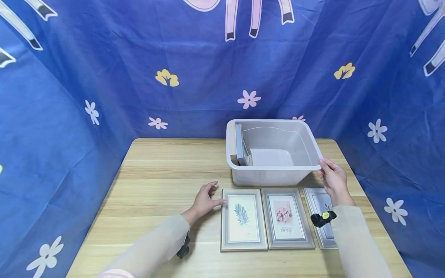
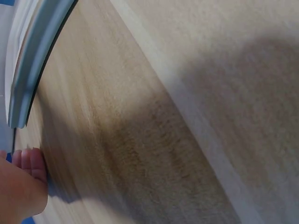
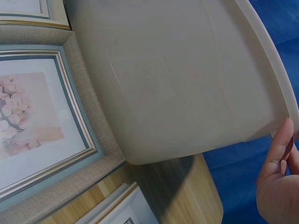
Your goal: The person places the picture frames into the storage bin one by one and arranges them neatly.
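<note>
My right hand (image 1: pixel 334 180) pinches the front right corner of the rim of a grey plastic storage bin (image 1: pixel 264 177), thumb on top; the right wrist view shows the same grip. Left of a picture frame with a blue leaf print (image 1: pixel 242 220), my left hand (image 1: pixel 202 200) has its fingers spread and bent loosely, the thumb tip at the frame's left edge. Beside that frame lie a picture frame with pink flowers (image 1: pixel 286 218) and a third picture frame (image 1: pixel 318 199), partly hidden under my right forearm.
Upright inside the bin, at its left wall, stand several flat items, one a blue-grey frame (image 1: pixel 240 143). Everything rests on a wood-grain table (image 1: pixel 167 166). A blue patterned curtain (image 1: pixel 194 104) borders the table at the back and sides.
</note>
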`<state>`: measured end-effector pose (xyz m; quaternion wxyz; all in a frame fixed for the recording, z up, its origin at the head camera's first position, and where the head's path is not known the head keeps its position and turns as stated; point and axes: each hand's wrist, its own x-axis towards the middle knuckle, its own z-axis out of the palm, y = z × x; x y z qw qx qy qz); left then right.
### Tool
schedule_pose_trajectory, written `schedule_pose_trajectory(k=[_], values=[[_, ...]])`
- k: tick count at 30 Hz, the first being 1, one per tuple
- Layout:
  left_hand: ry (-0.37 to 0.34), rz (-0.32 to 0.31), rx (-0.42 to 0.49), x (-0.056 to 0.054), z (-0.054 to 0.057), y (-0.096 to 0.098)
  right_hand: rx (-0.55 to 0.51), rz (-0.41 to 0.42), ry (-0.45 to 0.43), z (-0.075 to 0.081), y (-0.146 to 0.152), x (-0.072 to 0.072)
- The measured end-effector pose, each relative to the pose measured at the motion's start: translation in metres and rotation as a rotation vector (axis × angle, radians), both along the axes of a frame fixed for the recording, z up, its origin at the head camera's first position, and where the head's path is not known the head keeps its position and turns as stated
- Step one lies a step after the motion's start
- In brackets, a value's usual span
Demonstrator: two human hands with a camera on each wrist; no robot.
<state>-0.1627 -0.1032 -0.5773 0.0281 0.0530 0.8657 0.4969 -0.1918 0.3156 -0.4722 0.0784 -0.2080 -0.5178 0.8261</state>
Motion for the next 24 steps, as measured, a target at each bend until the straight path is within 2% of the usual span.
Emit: schedule_pose_trajectory(k=[7, 12, 17, 24], values=[[0.000, -0.015, -0.072, -0.003, -0.003, 0.000, -0.002, 0.001, -0.003, 0.001, 0.000, 0.000], [0.031, -0.033, -0.157, -0.001, -0.002, 0.003, -0.014, 0.007, 0.005, 0.001, -0.001, 0.000], [0.033, -0.036, -0.141, 0.001, -0.001, 0.008, -0.014, 0.004, -0.002, 0.001, -0.001, 0.000], [0.055, -0.022, -0.133, 0.003, -0.005, 0.016, -0.015, 0.005, -0.006, 0.001, 0.000, 0.000]])
